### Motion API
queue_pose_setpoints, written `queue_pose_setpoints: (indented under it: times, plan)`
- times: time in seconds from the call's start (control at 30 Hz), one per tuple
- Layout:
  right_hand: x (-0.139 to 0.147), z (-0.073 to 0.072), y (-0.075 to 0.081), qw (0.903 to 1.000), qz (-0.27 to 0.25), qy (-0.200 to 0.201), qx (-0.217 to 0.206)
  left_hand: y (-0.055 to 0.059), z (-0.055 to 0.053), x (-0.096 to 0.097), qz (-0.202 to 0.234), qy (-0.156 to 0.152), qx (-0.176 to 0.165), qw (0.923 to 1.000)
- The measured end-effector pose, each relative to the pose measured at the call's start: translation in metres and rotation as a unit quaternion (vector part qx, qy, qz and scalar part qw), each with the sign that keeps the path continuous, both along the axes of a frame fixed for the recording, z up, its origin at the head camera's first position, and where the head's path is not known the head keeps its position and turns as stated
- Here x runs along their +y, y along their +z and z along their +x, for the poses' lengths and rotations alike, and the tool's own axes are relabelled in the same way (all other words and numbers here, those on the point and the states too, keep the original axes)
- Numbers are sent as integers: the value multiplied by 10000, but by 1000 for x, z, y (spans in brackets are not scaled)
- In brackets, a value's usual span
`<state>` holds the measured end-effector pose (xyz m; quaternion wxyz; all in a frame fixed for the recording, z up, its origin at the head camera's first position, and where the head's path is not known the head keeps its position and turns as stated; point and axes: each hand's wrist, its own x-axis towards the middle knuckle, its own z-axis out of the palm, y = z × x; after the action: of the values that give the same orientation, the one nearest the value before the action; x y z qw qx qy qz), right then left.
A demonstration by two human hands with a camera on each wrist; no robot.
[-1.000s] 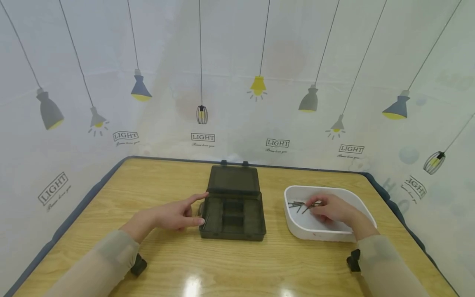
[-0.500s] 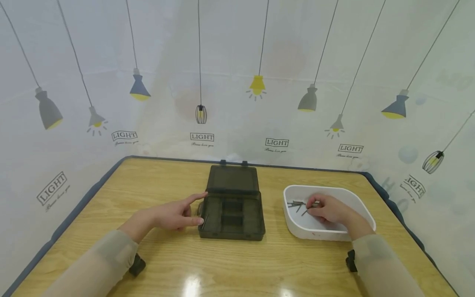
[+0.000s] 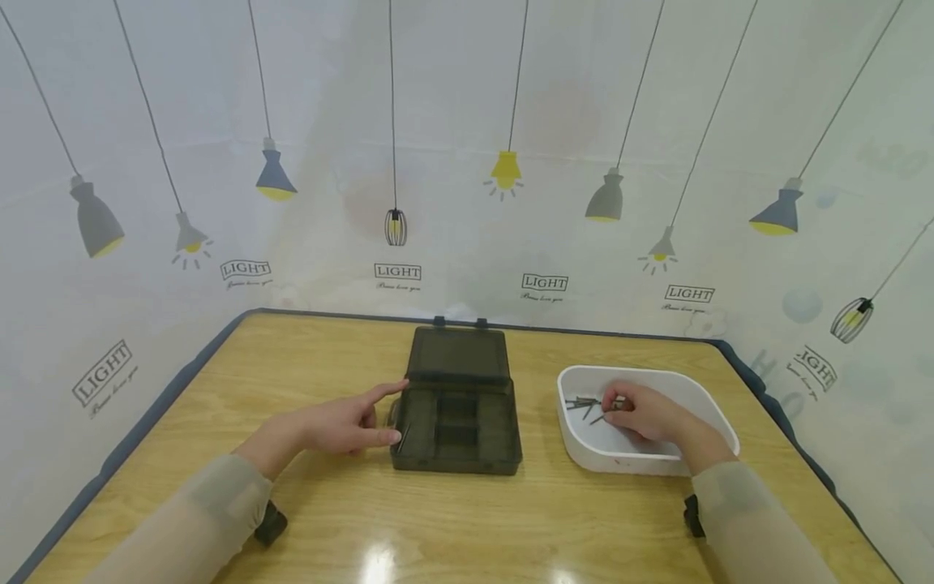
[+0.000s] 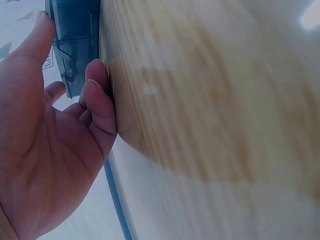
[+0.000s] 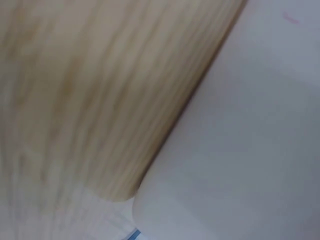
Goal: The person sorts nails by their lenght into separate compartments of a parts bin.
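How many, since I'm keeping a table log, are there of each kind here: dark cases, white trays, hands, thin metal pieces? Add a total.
Dark case: 1
White tray: 1
Hands: 2, left hand and right hand
Thin metal pieces: too bunched to count
Total: 4, metal pieces left out

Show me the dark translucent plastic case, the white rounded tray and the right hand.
Dark translucent plastic case (image 3: 497, 426): head view, right compartment's floor.
White rounded tray (image 3: 622, 462): head view, front outer wall.
Right hand (image 3: 647, 412): head view, back of the hand.

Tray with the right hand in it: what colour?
White tray; shows best in the head view.
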<state>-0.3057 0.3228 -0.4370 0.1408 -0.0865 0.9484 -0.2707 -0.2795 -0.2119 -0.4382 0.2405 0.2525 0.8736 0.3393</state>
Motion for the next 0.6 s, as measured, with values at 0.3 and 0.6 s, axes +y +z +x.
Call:
queue_pose_setpoints:
  times: [0.3, 0.6]
  plan:
    - [-1, 1, -1, 9987, 211, 236, 403, -2, -2, -1, 2, 0, -18, 10000]
    - [5, -3, -2, 9975, 279, 320, 568, -2, -2, -1, 1, 36, -102, 9999]
